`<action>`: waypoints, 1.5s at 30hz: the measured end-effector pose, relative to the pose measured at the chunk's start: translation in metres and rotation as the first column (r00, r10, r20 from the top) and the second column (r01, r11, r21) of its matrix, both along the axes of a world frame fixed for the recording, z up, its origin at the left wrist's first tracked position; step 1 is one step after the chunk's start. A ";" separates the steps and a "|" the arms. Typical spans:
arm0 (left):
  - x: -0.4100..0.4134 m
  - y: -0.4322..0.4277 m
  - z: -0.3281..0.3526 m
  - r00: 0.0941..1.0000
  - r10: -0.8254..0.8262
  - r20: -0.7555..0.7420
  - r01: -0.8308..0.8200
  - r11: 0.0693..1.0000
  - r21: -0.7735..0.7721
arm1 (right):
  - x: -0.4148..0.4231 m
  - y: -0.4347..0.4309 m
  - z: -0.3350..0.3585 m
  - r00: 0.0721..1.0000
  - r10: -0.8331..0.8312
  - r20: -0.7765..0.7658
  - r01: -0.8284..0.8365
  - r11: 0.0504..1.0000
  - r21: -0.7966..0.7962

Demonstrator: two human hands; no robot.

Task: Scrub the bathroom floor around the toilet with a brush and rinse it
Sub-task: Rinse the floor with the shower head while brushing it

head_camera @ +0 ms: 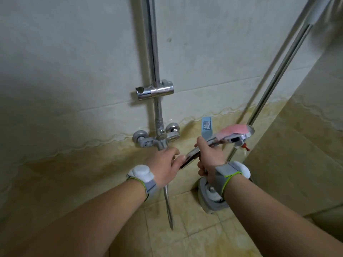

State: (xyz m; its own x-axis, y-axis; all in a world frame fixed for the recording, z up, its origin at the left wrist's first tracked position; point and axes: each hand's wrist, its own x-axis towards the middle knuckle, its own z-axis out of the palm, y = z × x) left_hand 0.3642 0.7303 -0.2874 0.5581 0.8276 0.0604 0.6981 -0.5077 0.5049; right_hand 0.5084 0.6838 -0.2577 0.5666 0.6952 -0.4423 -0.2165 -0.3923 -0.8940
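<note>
A chrome hand shower (pixel 232 137) with a pink face lies tilted in front of the wall, head to the right. My right hand (pixel 209 156) grips its handle in the middle. My left hand (pixel 165 166) holds the lower end of the handle, where the metal hose (pixel 168 206) hangs down toward the floor. Both hands are just below the chrome wall mixer tap (pixel 157 139). No brush and no toilet are in view.
A chrome riser rail with an empty shower holder (pixel 155 91) runs up the tiled wall. A blue tag (pixel 206 127) hangs behind the shower head. Two slanted metal poles (pixel 274 75) lean at the right. A grey-white round object (pixel 211 198) sits on the yellowed floor tiles.
</note>
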 end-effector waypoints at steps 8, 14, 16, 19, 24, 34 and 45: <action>0.032 0.042 -0.042 0.876 0.464 -0.134 -0.483 0.830 -0.281 | 0.000 0.011 -0.025 0.996 0.003 0.085 0.002 0.998 -0.066; 0.052 0.059 -0.060 0.821 0.476 -0.315 -0.558 0.783 -0.273 | 0.009 0.020 -0.047 0.984 -0.005 0.177 0.022 0.996 -0.092; 0.053 0.063 -0.065 0.797 0.526 -0.298 -0.602 0.733 -0.316 | 0.010 0.022 -0.052 0.976 0.001 0.219 0.024 0.993 -0.112; 0.056 0.071 -0.078 0.763 0.586 -0.273 -0.646 0.677 -0.351 | 0.012 0.024 -0.057 0.970 -0.014 0.242 0.047 0.990 -0.132; 0.059 0.076 -0.084 0.748 0.603 -0.276 -0.664 0.675 -0.323 | 0.010 0.024 -0.059 0.982 -0.009 0.188 0.034 0.991 -0.131; 0.060 0.076 -0.080 0.765 0.581 -0.277 -0.643 0.678 -0.356 | 0.007 0.019 -0.057 0.969 0.022 0.248 0.022 0.985 -0.172; 0.054 0.068 -0.059 0.773 0.565 -0.288 -0.633 0.710 -0.308 | 0.005 0.009 -0.046 0.987 0.015 0.162 0.014 0.985 -0.174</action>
